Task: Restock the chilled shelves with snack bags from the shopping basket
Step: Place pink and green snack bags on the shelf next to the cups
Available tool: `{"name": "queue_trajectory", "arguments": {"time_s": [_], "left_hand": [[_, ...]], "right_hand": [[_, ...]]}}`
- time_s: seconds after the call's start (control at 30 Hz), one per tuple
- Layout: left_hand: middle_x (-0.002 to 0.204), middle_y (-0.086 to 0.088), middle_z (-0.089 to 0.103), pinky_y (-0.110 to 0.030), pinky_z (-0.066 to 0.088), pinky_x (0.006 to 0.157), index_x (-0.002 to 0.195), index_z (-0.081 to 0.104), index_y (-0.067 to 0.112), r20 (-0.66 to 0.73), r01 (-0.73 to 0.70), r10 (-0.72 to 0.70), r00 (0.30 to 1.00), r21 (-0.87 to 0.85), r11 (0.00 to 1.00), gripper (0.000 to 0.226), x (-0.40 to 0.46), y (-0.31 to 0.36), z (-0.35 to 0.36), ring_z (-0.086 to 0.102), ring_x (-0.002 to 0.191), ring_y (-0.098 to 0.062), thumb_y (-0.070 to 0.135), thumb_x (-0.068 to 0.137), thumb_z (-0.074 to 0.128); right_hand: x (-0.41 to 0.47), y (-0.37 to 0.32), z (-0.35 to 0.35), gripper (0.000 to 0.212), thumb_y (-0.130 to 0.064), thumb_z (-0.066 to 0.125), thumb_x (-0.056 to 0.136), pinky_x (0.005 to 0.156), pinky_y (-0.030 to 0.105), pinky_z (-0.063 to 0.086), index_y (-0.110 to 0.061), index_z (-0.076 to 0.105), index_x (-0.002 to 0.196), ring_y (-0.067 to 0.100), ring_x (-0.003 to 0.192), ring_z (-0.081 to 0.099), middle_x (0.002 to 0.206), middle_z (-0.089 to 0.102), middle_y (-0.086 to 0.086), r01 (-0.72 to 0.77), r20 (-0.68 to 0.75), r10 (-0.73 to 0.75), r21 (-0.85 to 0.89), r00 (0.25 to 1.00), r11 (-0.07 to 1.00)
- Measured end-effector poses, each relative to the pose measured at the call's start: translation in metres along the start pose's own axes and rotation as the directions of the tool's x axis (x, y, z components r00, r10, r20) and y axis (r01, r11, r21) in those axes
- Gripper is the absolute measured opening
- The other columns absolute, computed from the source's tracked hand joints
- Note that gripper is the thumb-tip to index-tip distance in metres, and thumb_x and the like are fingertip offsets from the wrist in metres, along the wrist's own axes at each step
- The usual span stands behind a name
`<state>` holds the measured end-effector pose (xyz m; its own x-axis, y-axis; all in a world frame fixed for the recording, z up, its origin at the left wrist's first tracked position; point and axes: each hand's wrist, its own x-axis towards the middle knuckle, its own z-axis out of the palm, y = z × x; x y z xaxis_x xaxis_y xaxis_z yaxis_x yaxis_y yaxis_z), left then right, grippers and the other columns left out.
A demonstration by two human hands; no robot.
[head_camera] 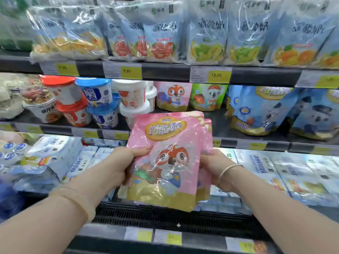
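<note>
Left hand (120,166) and right hand (213,168) pinch the side edges of a stack of pink snack bags (165,162), long axis upright, with the matching pink bag (172,96) on the middle shelf (165,133) straight up-and-beyond, probably equally reachable.

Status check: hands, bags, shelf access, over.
Left hand and right hand both grip the pink snack bags, upright before the middle shelf. Matching pink bag already there. Nothing blocking.

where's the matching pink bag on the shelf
On the middle shelf, the pink bag stands centre, between the white tubs on its left and the green bag on its right.
</note>
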<state>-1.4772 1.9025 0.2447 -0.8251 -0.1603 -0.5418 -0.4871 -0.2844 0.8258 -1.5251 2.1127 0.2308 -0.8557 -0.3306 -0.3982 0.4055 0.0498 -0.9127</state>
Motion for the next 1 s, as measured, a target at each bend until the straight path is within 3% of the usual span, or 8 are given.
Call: {"name": "queue_trajectory", "arguments": {"time_s": [0.23, 0.37, 0.53, 0.63, 0.77, 0.87, 0.9, 1.0], "left_hand": [[0.055, 0.002, 0.071, -0.025, 0.057, 0.046, 0.073, 0.068, 0.012, -0.073, -0.241, 0.236, 0.969, -0.075, 0.968, 0.004, 0.041, 0.031, 0.043, 0.066, 0.046, -0.011, 0.009, 0.075, 0.070], [0.055, 0.005, 0.071, -0.024, 0.056, 0.045, 0.072, 0.067, 0.017, -0.102, -0.340, 0.330, 0.939, -0.107, 0.934, 0.008, 0.063, 0.050, 0.052, 0.067, 0.048, -0.010, 0.012, 0.079, 0.068], [0.051, 0.007, 0.070, -0.023, 0.052, 0.040, 0.078, 0.063, 0.017, -0.207, -0.437, 0.410, 0.889, -0.111, 0.892, 0.008, 0.089, 0.066, 0.051, 0.066, 0.044, -0.008, 0.015, 0.078, 0.070], [0.049, 0.007, 0.069, -0.020, 0.051, 0.043, 0.077, 0.062, 0.015, -0.218, -0.469, 0.438, 0.872, -0.119, 0.875, 0.010, 0.101, 0.070, 0.051, 0.065, 0.043, -0.007, 0.012, 0.076, 0.072], [0.056, 0.008, 0.072, -0.022, 0.053, 0.045, 0.080, 0.063, 0.015, -0.226, -0.547, 0.511, 0.829, -0.139, 0.825, 0.010, 0.114, 0.071, 0.053, 0.069, 0.051, -0.007, 0.006, 0.079, 0.069], [0.058, 0.006, 0.073, -0.023, 0.053, 0.045, 0.082, 0.064, 0.012, -0.243, -0.555, 0.514, 0.822, -0.146, 0.819, 0.008, 0.123, 0.070, 0.061, 0.070, 0.053, -0.010, 0.009, 0.078, 0.070], [0.057, 0.005, 0.073, -0.024, 0.054, 0.046, 0.082, 0.064, 0.011, -0.240, -0.544, 0.505, 0.829, -0.134, 0.828, 0.007, 0.127, 0.070, 0.063, 0.070, 0.052, -0.011, 0.011, 0.078, 0.070], [0.069, 0.001, 0.074, -0.030, 0.057, 0.054, 0.092, 0.064, 0.007, -0.194, -0.519, 0.492, 0.849, -0.130, 0.845, 0.012, 0.137, 0.069, 0.070, 0.071, 0.060, -0.016, 0.014, 0.082, 0.067]], "right_hand": [[0.060, -0.045, -0.061, 0.015, -0.014, 0.066, 0.082, 0.062, 0.040, 0.051, -0.012, 0.065, 0.068, 0.019, 0.045, 0.060, 0.051, 0.063, 0.001, 0.146, -0.152, -0.158, -0.087, 0.976, 0.985], [0.097, -0.080, -0.061, 0.006, -0.017, 0.067, 0.081, 0.075, 0.051, 0.050, -0.011, 0.067, 0.079, 0.028, 0.072, 0.058, 0.075, 0.062, 0.012, 0.274, -0.117, -0.287, -0.119, 0.951, 0.954], [0.143, -0.105, -0.045, 0.041, 0.003, 0.057, 0.082, 0.039, 0.016, 0.047, -0.014, 0.068, 0.047, 0.002, 0.035, 0.053, 0.040, 0.060, -0.010, 0.423, -0.096, -0.438, -0.141, 0.894, 0.895], [0.164, -0.111, -0.035, 0.035, 0.008, 0.056, 0.079, 0.044, 0.016, 0.042, -0.008, 0.055, 0.049, -0.004, 0.035, 0.045, 0.035, 0.055, -0.013, 0.456, -0.131, -0.481, -0.180, 0.867, 0.872], [0.183, -0.106, -0.030, 0.017, 0.008, 0.057, 0.078, 0.061, 0.026, 0.053, 0.024, 0.057, 0.084, 0.010, 0.064, 0.049, 0.071, 0.068, 0.004, 0.419, -0.190, -0.453, -0.192, 0.871, 0.887], [0.185, -0.096, -0.040, 0.009, 0.006, 0.051, 0.081, 0.037, 0.021, 0.044, 0.010, 0.059, 0.080, 0.017, 0.068, 0.047, 0.078, 0.059, 0.013, 0.346, -0.173, -0.420, -0.338, 0.891, 0.875], [0.184, -0.093, -0.045, 0.011, 0.005, 0.052, 0.081, 0.040, 0.027, 0.048, 0.006, 0.062, 0.086, 0.021, 0.070, 0.053, 0.079, 0.059, 0.013, 0.353, -0.176, -0.432, -0.355, 0.884, 0.866], [0.177, -0.083, -0.056, 0.015, -0.023, 0.056, 0.087, 0.081, 0.046, 0.056, -0.010, 0.065, 0.088, 0.032, 0.093, 0.065, 0.094, 0.068, 0.013, 0.345, -0.336, -0.443, -0.314, 0.831, 0.885]]}}
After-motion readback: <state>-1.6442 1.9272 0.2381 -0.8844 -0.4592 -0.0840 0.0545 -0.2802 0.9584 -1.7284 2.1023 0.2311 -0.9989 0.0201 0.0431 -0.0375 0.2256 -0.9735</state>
